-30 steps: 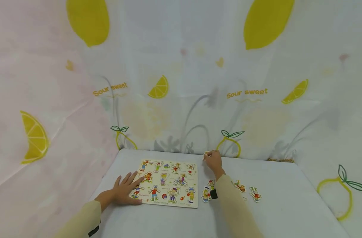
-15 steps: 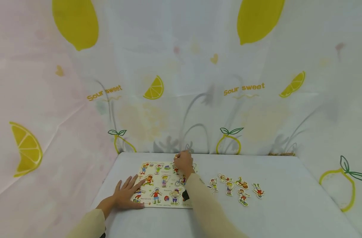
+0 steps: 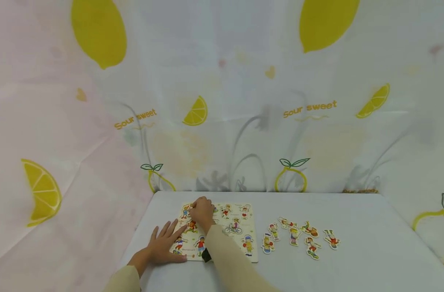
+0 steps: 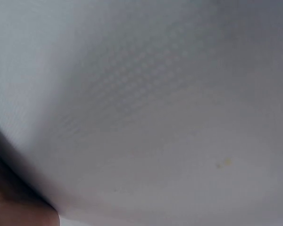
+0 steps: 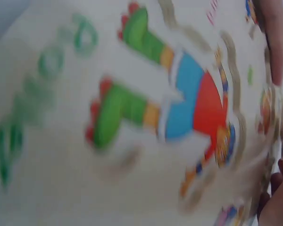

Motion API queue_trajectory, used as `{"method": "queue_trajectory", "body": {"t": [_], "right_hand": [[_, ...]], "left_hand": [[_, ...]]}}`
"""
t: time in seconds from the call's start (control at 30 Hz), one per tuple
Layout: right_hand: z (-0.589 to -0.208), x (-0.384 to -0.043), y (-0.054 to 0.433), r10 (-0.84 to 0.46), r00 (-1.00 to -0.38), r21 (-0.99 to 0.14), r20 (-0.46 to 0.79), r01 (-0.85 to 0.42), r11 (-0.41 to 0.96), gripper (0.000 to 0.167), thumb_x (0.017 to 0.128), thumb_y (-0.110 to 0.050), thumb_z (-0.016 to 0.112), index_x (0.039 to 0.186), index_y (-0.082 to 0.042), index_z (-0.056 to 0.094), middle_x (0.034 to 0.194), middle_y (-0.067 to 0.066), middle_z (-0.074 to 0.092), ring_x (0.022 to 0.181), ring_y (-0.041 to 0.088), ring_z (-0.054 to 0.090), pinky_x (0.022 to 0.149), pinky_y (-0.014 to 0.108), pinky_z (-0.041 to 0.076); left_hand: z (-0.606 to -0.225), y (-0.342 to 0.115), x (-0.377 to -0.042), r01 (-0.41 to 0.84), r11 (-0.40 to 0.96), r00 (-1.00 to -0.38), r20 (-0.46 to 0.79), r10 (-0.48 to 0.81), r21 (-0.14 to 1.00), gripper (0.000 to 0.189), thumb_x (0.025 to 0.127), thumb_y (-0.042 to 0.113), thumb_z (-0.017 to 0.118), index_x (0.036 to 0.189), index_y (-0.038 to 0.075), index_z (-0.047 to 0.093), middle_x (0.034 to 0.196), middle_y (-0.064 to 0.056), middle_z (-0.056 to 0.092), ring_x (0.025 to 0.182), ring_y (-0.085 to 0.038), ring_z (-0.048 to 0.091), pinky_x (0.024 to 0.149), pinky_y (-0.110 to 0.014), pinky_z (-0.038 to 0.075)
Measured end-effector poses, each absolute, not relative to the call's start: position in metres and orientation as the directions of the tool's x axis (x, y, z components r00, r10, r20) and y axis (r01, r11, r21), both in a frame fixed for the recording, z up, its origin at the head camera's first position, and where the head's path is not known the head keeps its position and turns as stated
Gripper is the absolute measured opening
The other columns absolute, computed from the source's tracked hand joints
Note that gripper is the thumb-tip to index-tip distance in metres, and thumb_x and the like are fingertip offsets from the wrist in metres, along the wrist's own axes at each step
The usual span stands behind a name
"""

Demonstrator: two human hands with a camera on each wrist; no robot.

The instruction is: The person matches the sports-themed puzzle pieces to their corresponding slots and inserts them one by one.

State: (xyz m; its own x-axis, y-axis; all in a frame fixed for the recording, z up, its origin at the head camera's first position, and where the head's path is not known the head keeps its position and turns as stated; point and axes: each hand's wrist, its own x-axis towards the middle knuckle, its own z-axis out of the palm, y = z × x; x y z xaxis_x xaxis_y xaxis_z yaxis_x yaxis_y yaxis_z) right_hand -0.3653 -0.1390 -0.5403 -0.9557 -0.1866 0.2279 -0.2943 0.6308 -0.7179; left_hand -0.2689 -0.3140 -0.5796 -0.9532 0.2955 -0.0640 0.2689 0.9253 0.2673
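Observation:
My left hand rests with spread fingers on the left edge of a cream puzzle board printed with children playing sports. In the left wrist view only a bit of that hand shows at the lower left corner. Over the board's upper left part, my right hand pinches a small flat puzzle piece, seen edge-on between finger and thumb in the right wrist view. The piece's picture is hidden. Below that hand, a roller-skating figure in red and blue fills the right wrist view.
Several loose figure pieces lie on the white table right of the board, among them a blue-capped one, one in the middle and one farthest right. A lemon-printed curtain hangs behind the table.
My right hand has carried the puzzle piece leftward from the table's back, right of the board, across to its upper left part. The left hand stays on the board; the head view has shifted slightly.

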Motion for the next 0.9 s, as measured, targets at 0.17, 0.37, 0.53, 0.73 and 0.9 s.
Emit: {"method": "queue_trajectory", "body": {"t": [0.17,0.37,0.53,0.73,0.9], "right_hand": [[-0.547,-0.359,-0.147,-0.168,-0.96,-0.685,0.224,-0.278,0.674,0.011,0.088,-0.024,0.075,0.088,-0.013,0.078,0.114,0.006,0.066,0.11,0.034,0.056,0.097,0.056,0.041],[-0.547,-0.361,-0.149,-0.109,-0.971,-0.689,0.214,-0.229,0.687,0.008,0.083,-0.024,0.079,0.085,-0.016,0.08,0.109,0.003,0.069,0.107,0.036,0.058,0.097,0.058,0.042],[-0.551,-0.359,-0.15,-0.102,-0.981,-0.677,0.165,-0.187,0.712,0.009,0.084,-0.026,0.079,0.088,-0.018,0.081,0.123,0.003,0.067,0.115,0.037,0.055,0.103,0.056,0.04],[-0.555,-0.363,-0.154,-0.173,-0.97,-0.637,0.171,-0.242,0.731,0.01,0.085,-0.029,0.078,0.089,-0.021,0.08,0.129,0.003,0.064,0.118,0.036,0.054,0.104,0.055,0.04],[-0.541,-0.371,-0.159,-0.32,-0.935,-0.483,0.155,-0.354,0.801,0.022,0.087,-0.037,0.075,0.096,-0.018,0.073,0.123,0.006,0.062,0.113,0.029,0.056,0.098,0.051,0.046]], "left_hand": [[-0.578,-0.306,-0.264,0.292,0.909,-0.948,-0.038,0.317,0.296,0.105,0.071,0.078,0.067,0.156,0.032,0.027,0.165,-0.017,0.016,0.149,-0.048,0.013,0.11,-0.076,0.001],[-0.585,-0.302,-0.265,0.285,0.914,-0.95,-0.041,0.309,0.288,0.106,0.071,0.083,0.061,0.157,0.035,0.022,0.166,-0.013,0.012,0.151,-0.043,0.009,0.112,-0.072,-0.001],[-0.589,-0.299,-0.263,0.276,0.916,-0.952,-0.051,0.303,0.291,0.107,0.069,0.085,0.061,0.157,0.038,0.021,0.167,-0.012,0.013,0.152,-0.042,0.009,0.113,-0.071,-0.002],[-0.582,-0.302,-0.261,0.252,0.927,-0.953,-0.097,0.288,0.277,0.108,0.07,0.084,0.06,0.158,0.035,0.021,0.167,-0.013,0.01,0.152,-0.043,0.008,0.113,-0.072,-0.003],[-0.57,-0.31,-0.264,0.254,0.932,-0.955,-0.088,0.284,0.259,0.107,0.071,0.083,0.061,0.157,0.031,0.025,0.166,-0.015,0.013,0.151,-0.044,0.01,0.113,-0.073,0.0]]}}
